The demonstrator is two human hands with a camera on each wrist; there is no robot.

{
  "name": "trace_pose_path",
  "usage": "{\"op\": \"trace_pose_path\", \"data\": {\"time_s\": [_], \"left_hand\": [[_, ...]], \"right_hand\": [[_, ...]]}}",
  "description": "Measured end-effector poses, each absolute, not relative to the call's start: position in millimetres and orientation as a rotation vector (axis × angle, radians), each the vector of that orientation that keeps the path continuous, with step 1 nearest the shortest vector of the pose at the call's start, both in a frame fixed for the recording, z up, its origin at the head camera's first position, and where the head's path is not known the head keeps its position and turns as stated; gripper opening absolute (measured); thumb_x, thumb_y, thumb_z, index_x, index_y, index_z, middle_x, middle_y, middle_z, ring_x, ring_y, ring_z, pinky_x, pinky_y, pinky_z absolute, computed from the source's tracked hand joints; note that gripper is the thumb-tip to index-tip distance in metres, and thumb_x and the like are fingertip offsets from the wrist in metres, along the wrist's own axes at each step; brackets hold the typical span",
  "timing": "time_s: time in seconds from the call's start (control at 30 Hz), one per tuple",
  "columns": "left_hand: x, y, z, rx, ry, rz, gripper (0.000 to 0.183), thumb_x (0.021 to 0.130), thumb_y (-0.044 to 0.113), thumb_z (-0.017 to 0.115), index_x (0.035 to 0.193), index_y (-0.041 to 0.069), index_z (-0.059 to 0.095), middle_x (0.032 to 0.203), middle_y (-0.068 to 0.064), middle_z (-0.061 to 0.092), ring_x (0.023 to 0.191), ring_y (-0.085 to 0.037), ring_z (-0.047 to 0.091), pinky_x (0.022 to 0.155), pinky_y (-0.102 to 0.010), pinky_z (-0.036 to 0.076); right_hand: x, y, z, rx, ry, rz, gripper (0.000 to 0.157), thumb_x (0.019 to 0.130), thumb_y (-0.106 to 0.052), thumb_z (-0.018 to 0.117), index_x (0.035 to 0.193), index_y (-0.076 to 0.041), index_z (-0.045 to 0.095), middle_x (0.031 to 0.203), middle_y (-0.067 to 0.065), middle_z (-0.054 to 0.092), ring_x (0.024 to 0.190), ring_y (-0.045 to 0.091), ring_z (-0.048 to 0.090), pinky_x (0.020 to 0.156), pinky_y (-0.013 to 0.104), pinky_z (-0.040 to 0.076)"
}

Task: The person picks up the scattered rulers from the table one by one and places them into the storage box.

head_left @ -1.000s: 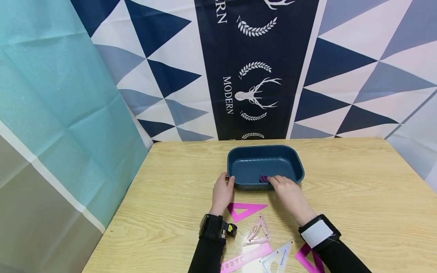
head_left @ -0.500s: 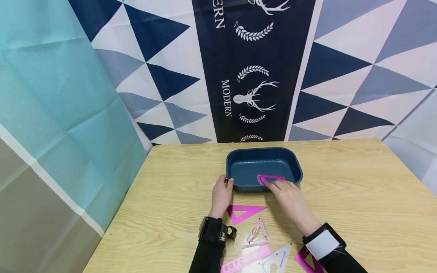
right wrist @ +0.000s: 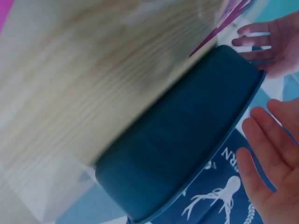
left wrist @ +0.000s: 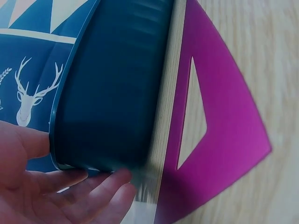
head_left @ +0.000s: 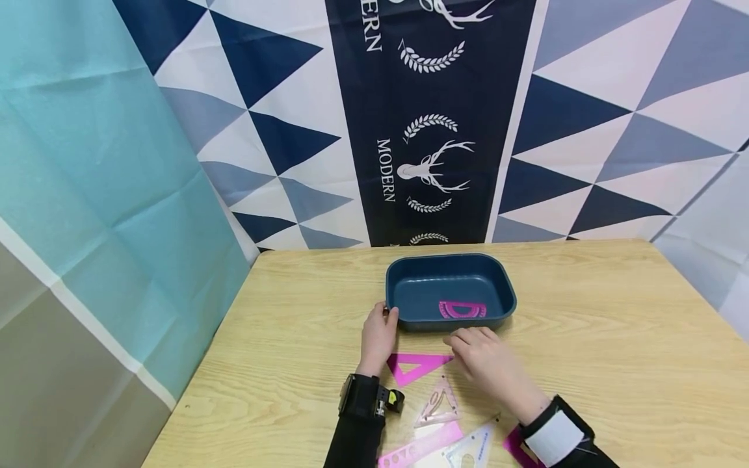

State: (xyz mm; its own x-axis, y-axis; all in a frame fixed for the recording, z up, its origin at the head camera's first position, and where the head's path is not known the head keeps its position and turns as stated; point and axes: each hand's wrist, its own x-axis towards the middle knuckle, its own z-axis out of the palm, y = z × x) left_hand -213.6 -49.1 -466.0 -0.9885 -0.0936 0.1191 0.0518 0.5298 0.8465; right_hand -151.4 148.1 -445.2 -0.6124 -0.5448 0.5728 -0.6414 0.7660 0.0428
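A dark blue plastic box [head_left: 421, 260] stands toward the back of the table. My left hand [head_left: 378, 339] holds its front left corner, thumb at the rim and fingers along the outer wall in the left wrist view. Inside the box, near the front wall, lies a small magenta protractor [head_left: 445, 310]. My right hand [head_left: 488, 364] is just in front of the box, apart from it; in the right wrist view its fingers are relaxed and hold nothing. A magenta set square [head_left: 418, 376] lies on the table between the hands, before the box.
Closer to me lie a clear pinkish set square [head_left: 449, 416], a pink ruler [head_left: 421, 445] and a clear set square [head_left: 482, 437]. Another magenta piece [head_left: 515, 448] is partly under the right wrist. A patterned cloth [head_left: 433, 214] hangs behind the wooden table [head_left: 304, 312].
My right hand has let go of the protractor, which now lies flat in the box, and has drawn back toward me out of the box. The left hand stays at the corner.
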Motion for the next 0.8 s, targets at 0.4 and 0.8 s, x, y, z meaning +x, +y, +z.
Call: {"op": "trace_pose_path", "data": {"time_s": [0.4,0.8], "left_hand": [[-211.6,-50.7,-466.1,0.033,-2.61,-1.46,0.036,0.096,0.024,0.046,0.122,-0.001,0.053,0.112,-0.016,0.059,0.101,-0.029,0.058,0.083,-0.042,0.048],[-211.2,-50.1,-465.5,0.037,-2.616,-1.46,0.037,0.096,0.024,0.046,0.122,-0.001,0.053,0.111,-0.015,0.06,0.096,-0.026,0.059,0.078,-0.04,0.048]], "right_hand": [[-132.9,135.5,-447.0,1.128,-2.683,0.512,0.02,0.08,-0.012,0.066,0.1,-0.009,0.066,0.095,0.001,0.063,0.088,0.017,0.061,0.076,0.034,0.051],[-128.9,138.4,-451.2,1.178,-2.952,0.571,0.047,0.065,-0.012,0.074,0.11,-0.009,0.062,0.111,0.005,0.059,0.101,0.023,0.057,0.086,0.039,0.048]]}}
